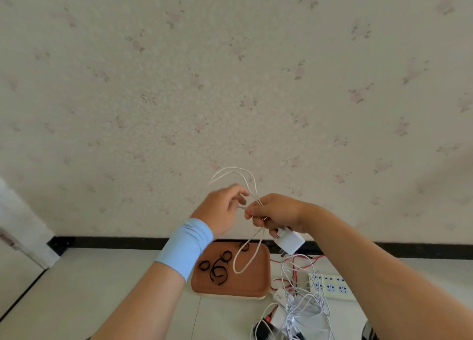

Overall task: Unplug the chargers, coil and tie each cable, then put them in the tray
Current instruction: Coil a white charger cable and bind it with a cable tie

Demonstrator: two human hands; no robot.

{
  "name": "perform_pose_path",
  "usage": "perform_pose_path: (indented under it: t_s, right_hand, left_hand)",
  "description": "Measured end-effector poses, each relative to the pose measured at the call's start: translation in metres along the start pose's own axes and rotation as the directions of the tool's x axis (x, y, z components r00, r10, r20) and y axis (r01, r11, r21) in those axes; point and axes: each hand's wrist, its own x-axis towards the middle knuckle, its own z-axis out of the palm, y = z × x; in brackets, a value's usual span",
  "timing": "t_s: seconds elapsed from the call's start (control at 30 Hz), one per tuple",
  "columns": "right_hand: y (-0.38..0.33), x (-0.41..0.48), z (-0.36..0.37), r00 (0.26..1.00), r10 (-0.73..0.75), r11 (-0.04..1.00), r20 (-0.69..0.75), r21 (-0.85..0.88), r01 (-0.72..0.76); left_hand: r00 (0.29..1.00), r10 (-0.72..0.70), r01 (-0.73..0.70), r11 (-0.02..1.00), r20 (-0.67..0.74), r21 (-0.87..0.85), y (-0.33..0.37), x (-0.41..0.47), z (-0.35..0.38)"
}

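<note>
Both hands are raised in front of the wall, above the floor. My right hand [277,213] grips a white charger [289,242] together with folded loops of its white cable [245,252]; one loop arcs above the hands and one hangs down over the tray. My left hand [222,207], with a light blue wristband, pinches the cable's end next to the right hand's fingers. Below them lies the brown tray [253,280], holding several black cable ties [217,266].
A white power strip [332,287] lies right of the tray. In front of it sits a tangle of white and red cables [302,306] with other chargers. A black baseboard [128,242] runs along the wall. A door frame edge [15,227] stands at left.
</note>
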Motion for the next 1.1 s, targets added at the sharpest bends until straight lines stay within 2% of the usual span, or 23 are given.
perform_pose_path:
  t_s: [0.07, 0.13, 0.23, 0.27, 0.37, 0.43, 0.47, 0.6, 0.73, 0.8, 0.83, 0.87, 0.93, 1.0, 1.03, 1.1]
  right_hand:
    - [0.0, 0.01, 0.002, 1.0, 0.003, 1.0, 0.008, -0.013, -0.003]
    - [0.001, 0.018, 0.004, 1.0, 0.014, 0.999, 0.017, -0.032, -0.014]
    - [-0.002, 0.027, 0.007, 0.999, 0.013, 0.999, 0.049, -0.048, -0.011]
    - [-0.002, 0.028, 0.008, 0.998, 0.011, 0.997, 0.062, -0.081, -0.006]
    - [0.002, 0.026, 0.012, 0.994, 0.044, 0.971, 0.104, -0.24, -0.018]
    - [0.006, 0.026, 0.015, 0.993, 0.067, 0.973, 0.101, -0.227, -0.042]
    - [0.007, 0.026, 0.016, 0.995, 0.054, 0.978, 0.081, -0.205, -0.036]
    - [0.009, 0.024, 0.013, 0.999, 0.021, 0.97, 0.038, -0.243, -0.011]
    - [0.015, 0.015, 0.005, 0.998, 0.065, 0.955, 0.02, -0.29, -0.056]
    - [0.015, 0.013, 0.001, 0.999, 0.05, 0.96, 0.01, -0.277, -0.045]
    - [0.015, 0.012, 0.0, 0.999, 0.047, 0.961, 0.004, -0.272, -0.044]
    - [0.015, 0.011, -0.002, 0.999, 0.048, 0.96, 0.002, -0.276, -0.045]
    - [0.015, 0.008, -0.003, 0.999, 0.047, 0.953, 0.018, -0.301, -0.04]
    - [0.015, 0.006, -0.005, 0.999, 0.034, 0.961, 0.028, -0.276, -0.025]
    - [0.015, 0.006, -0.006, 0.999, 0.025, 0.971, 0.025, -0.237, -0.018]
    - [0.015, 0.006, -0.009, 1.0, 0.003, 0.986, 0.011, -0.166, -0.001]
  left_hand:
    - [0.986, -0.068, 0.054, 0.994, 0.152, 0.093, -0.01, -0.002, 0.008]
    - [0.976, -0.142, 0.112, 0.978, 0.165, 0.178, -0.022, -0.001, 0.0]
    - [0.995, -0.08, 0.058, 0.94, 0.053, 0.337, -0.032, 0.005, -0.02]
    - [0.999, -0.043, 0.033, 0.941, 0.022, 0.338, -0.034, 0.007, -0.025]
    - [0.988, -0.025, 0.056, 0.978, -0.152, 0.202, -0.044, 0.01, -0.035]
    - [0.958, -0.06, 0.096, 0.989, -0.282, 0.114, -0.052, 0.014, -0.041]
    - [0.952, -0.085, 0.116, 0.989, -0.295, 0.088, -0.052, 0.016, -0.043]
    - [0.962, -0.257, 0.268, 0.955, -0.096, 0.13, -0.051, 0.027, -0.041]
    - [0.917, -0.388, 0.356, 0.901, 0.093, 0.247, -0.055, 0.035, -0.031]
    - [0.922, -0.363, 0.322, 0.911, 0.131, 0.258, -0.048, 0.034, -0.019]
    - [0.946, -0.304, 0.268, 0.93, 0.115, 0.252, -0.041, 0.035, -0.013]
    - [0.969, -0.232, 0.211, 0.955, 0.085, 0.209, -0.033, 0.034, -0.009]
    - [0.991, -0.128, 0.128, 0.992, 0.046, -0.001, -0.015, 0.033, -0.004]
    - [0.984, -0.109, 0.134, 0.973, 0.14, -0.186, -0.004, 0.033, 0.0]
    - [0.968, -0.12, 0.167, 0.963, 0.222, -0.21, -0.001, 0.033, 0.002]
    - [0.928, -0.15, 0.208, 0.969, 0.342, -0.137, -0.001, 0.033, 0.005]
